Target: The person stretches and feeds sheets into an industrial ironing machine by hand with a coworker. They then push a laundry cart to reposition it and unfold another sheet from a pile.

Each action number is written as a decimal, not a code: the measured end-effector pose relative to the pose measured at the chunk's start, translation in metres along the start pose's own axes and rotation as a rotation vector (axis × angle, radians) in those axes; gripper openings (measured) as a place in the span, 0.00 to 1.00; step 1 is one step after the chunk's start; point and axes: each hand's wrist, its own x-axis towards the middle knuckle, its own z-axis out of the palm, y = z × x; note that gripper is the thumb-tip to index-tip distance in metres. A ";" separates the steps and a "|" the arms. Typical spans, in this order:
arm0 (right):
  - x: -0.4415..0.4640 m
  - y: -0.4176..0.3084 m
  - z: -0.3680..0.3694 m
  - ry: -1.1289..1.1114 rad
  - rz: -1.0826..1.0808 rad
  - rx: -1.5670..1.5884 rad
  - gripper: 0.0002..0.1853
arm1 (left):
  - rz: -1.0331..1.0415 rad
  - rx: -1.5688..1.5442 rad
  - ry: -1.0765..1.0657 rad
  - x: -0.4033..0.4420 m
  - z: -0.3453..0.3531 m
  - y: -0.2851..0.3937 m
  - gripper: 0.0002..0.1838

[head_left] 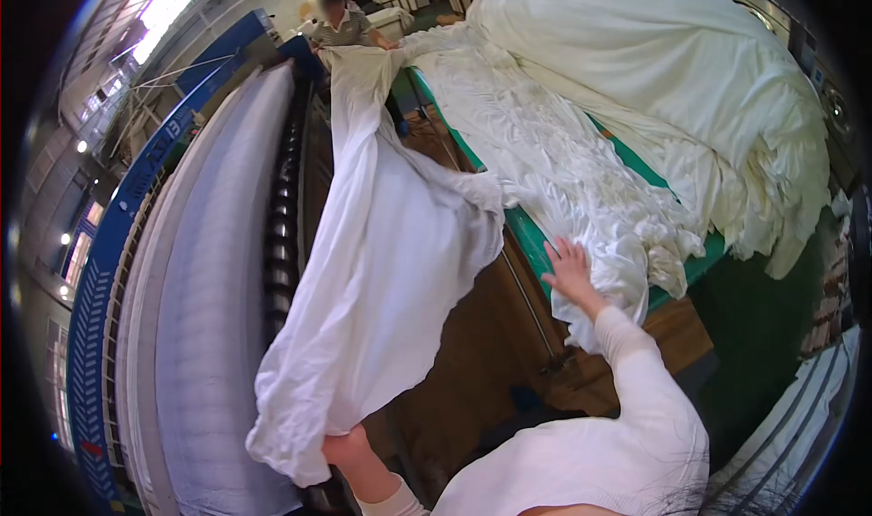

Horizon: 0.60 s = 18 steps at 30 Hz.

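A long white sheet (391,234) hangs stretched between my left hand and a co-worker at the far end. My left hand (347,445) is closed on its near edge at the bottom, fingers partly hidden by the cloth. On the right, my right hand (569,269) has its fingers spread and lies against the near end of a crumpled white cloth pile (581,162). That pile rests on a green table (536,239). One corner of the sheet reaches over to the pile's edge.
Left of the sheet runs a large machine with a pale padded roller (213,289), a dark shiny roller (286,198) and a blue frame (95,298). A co-worker (343,27) stands at the far end. A big white fabric heap (663,53) lies beyond the table.
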 end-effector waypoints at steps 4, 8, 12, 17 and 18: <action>0.000 -0.114 -0.071 -0.091 -0.248 0.229 0.65 | -0.349 -1.001 -0.063 0.016 0.031 0.039 0.25; -0.003 -0.247 -0.023 -0.092 -0.332 0.919 0.47 | -0.723 -1.143 0.057 -0.003 0.070 0.063 0.24; -0.057 -0.336 -0.019 -0.469 -0.039 1.400 0.18 | -0.658 -1.121 -0.018 -0.004 0.069 0.046 0.22; -0.086 -0.283 -0.091 -0.119 -0.079 1.425 0.21 | -0.412 -0.098 -0.004 -0.013 -0.001 -0.085 0.19; -0.085 -0.264 -0.108 -0.102 0.239 1.465 0.19 | -0.390 0.063 0.000 -0.019 -0.017 -0.112 0.19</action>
